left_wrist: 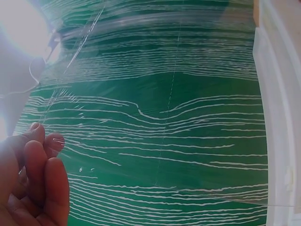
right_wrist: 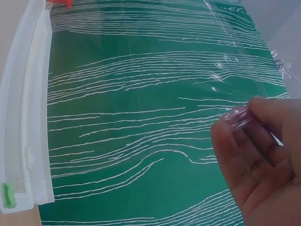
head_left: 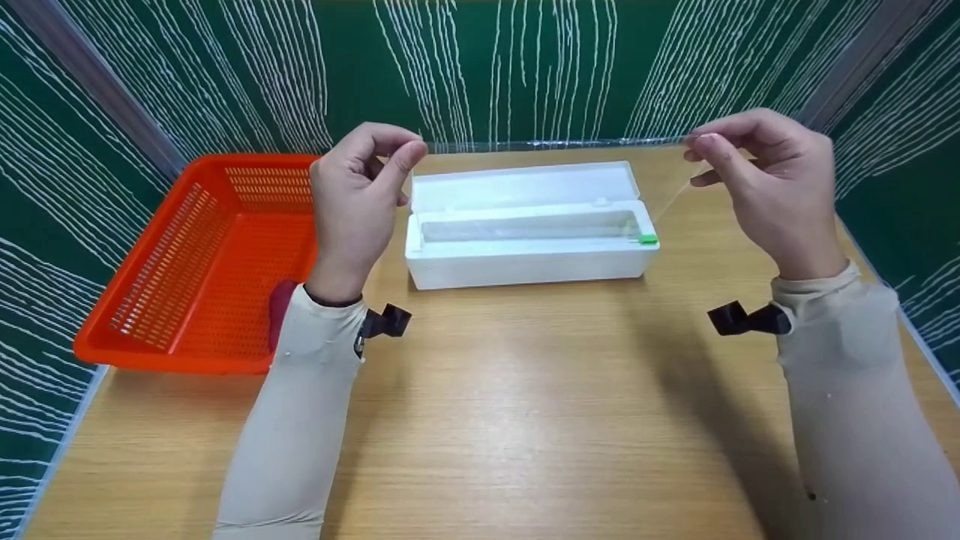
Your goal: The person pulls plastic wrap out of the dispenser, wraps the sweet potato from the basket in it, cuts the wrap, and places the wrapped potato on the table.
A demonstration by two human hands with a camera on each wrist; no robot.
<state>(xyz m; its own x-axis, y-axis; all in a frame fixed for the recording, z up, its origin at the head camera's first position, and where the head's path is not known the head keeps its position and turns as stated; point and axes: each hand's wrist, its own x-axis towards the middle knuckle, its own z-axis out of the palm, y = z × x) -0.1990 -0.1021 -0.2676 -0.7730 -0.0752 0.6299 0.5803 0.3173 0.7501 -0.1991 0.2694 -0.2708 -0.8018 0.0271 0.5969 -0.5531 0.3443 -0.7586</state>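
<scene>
Left hand: I see my left hand (head_left: 358, 196) raised above the table, thumb and forefinger pinched shut on the left corner of the cling film (head_left: 551, 176); the other fingers curl loosely behind.
Right hand: my right hand (head_left: 765, 186) is raised at the same height, thumb and fingertips (right_wrist: 235, 123) pinching the film's right corner, where it crumples a little.
Cling film: I have the clear sheet stretched taut between both hands, its top edge running straight from pinch to pinch, the sheet slanting down into the dispenser box (head_left: 531, 259).
Dispenser box: white, lid (head_left: 525, 186) tipped open toward the back, standing mid-table just beyond my wrists; a small green slider (head_left: 646, 239) sits at its right end.
Basket: an orange plastic basket (head_left: 196, 285) lies left of the box, partly behind my left forearm.
Table: light wood table (head_left: 525, 405), green backdrop (head_left: 480, 67) with white streaks around it.
</scene>
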